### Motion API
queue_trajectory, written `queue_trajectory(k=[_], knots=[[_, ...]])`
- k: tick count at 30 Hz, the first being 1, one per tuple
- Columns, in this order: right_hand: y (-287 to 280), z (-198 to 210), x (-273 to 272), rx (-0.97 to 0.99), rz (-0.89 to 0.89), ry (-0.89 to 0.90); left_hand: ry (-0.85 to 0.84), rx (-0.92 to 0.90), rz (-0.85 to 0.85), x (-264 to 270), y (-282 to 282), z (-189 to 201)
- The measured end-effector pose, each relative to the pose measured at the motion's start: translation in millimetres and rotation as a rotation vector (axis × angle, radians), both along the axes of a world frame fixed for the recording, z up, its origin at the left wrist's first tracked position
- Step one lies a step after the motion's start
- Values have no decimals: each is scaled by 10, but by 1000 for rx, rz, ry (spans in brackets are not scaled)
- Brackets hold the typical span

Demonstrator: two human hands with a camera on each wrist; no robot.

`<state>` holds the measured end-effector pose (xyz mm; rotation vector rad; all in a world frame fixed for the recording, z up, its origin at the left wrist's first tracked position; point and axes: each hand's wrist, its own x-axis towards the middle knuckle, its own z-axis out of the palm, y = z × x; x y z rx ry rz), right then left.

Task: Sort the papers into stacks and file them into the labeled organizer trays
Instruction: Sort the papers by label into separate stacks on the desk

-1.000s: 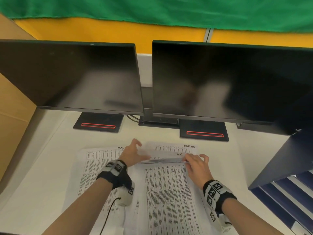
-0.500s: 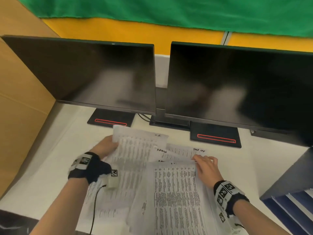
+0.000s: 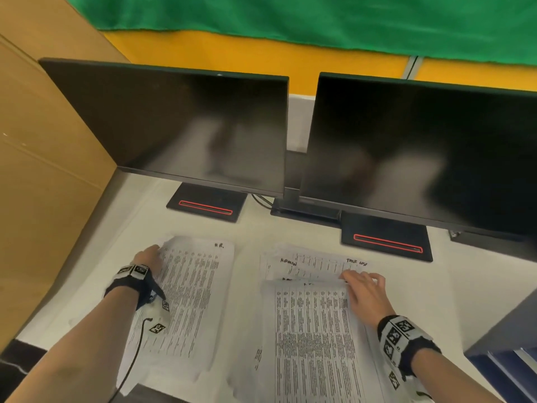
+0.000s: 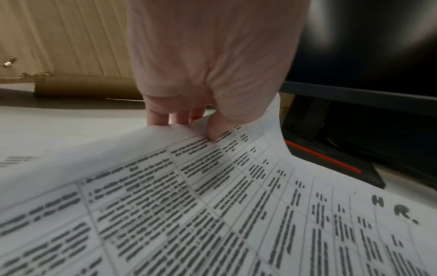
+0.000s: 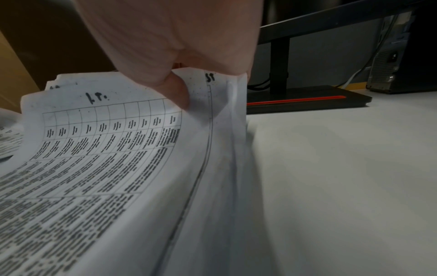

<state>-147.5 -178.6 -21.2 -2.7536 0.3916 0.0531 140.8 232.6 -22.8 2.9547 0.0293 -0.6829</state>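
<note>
Printed sheets lie in two groups on the white desk [image 3: 247,234]. On the left, a sheet marked "H.R." [image 3: 189,292] [image 4: 236,214] tops a small stack; my left hand [image 3: 148,257] [image 4: 203,128] pinches its far left corner, thumb on top, fingers underneath. On the right sits a looser pile of papers [image 3: 313,338] [image 5: 106,158], with sheets marked "ADMIN" and "TASK LIST" showing at its far end. My right hand [image 3: 363,286] [image 5: 182,89] pinches the far right corner of the upper sheets and lifts them. The blue organizer trays [image 3: 505,362] stand at the right edge.
Two dark monitors [image 3: 186,126] [image 3: 421,152] on black stands with red stripes [image 3: 206,206] [image 3: 386,242] block the back of the desk. A cardboard panel [image 3: 43,170] walls the left side. A cable [image 3: 133,359] runs from my left wrist over the desk's front edge.
My left hand carried the H.R. sheet out of the pile to the left and laid it down on the left stack. My right hand stayed at the pile's far right corner.
</note>
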Motion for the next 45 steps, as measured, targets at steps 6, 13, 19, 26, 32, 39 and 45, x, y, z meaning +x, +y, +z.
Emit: queue_trajectory(k=[6, 13, 19, 26, 32, 39, 45], knots=[[3, 14, -13, -8, -5, 8, -32, -17, -43, 13, 27, -37], [-31, -2, 21, -22, -1, -37, -85, -11, -5, -18, 2, -47], [26, -13, 1, -39, -3, -98, -397, -46, -84, -236, -752, 187], [105, -20, -104, -113, 32, -188, -204, -581, -754, -941, -2151, 450], [133, -72, -211, -140, 2, -251, -71, -283, -974, -1027, -2499, 370], [95, -129, -151, -236, -89, -281, -348, -294, -1051, -1073, -2459, 354], [108, -32, -117, -323, -96, -274, -268, -294, -1275, -1134, -2329, 244]])
